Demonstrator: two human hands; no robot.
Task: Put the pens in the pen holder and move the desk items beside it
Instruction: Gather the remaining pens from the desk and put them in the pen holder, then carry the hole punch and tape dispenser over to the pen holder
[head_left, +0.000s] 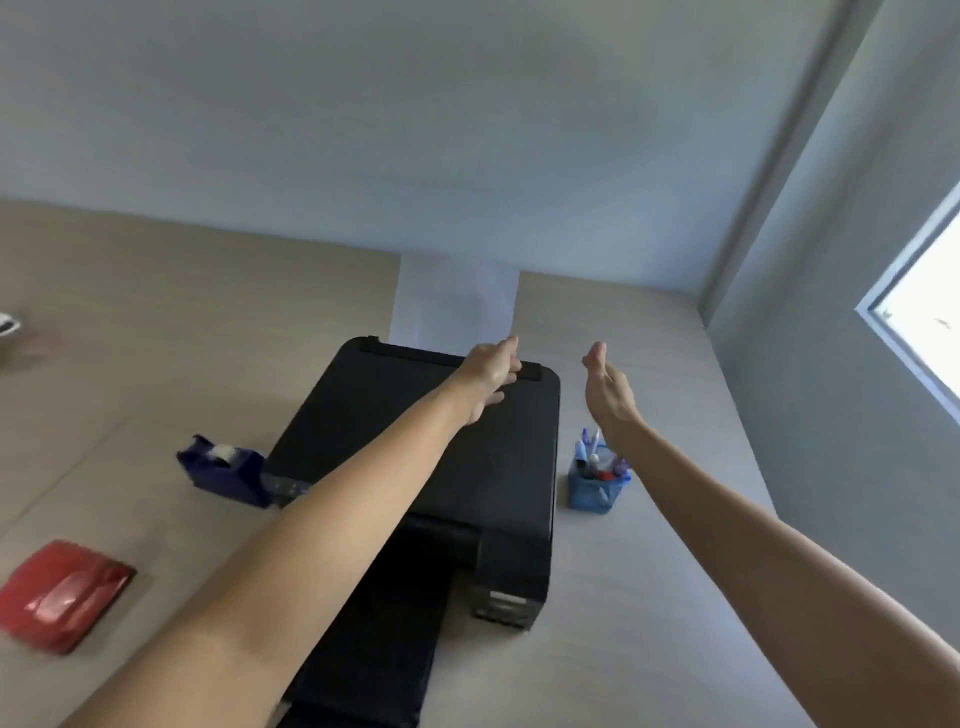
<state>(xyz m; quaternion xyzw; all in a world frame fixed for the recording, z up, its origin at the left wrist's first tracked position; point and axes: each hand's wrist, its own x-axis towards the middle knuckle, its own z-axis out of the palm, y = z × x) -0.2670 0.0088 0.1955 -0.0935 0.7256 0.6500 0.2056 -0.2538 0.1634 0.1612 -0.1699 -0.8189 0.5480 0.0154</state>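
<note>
A blue mesh pen holder (592, 491) stands on the desk just right of a black printer, with several pens (595, 457) sticking up out of it. A dark blue tape dispenser (226, 470) sits left of the printer. A red flat item (62, 595) lies at the near left. My left hand (491, 376) reaches over the printer's back edge, fingers curled, holding nothing that I can see. My right hand (608, 387) hovers above and behind the pen holder, fingers together and extended, palm empty.
The black printer (441, 467) fills the middle of the light wood desk (649, 597), with white paper (457, 301) standing in its rear feed. A wall runs behind. A window (924, 301) is at the right. A blurred white object (8, 325) shows at the far left edge.
</note>
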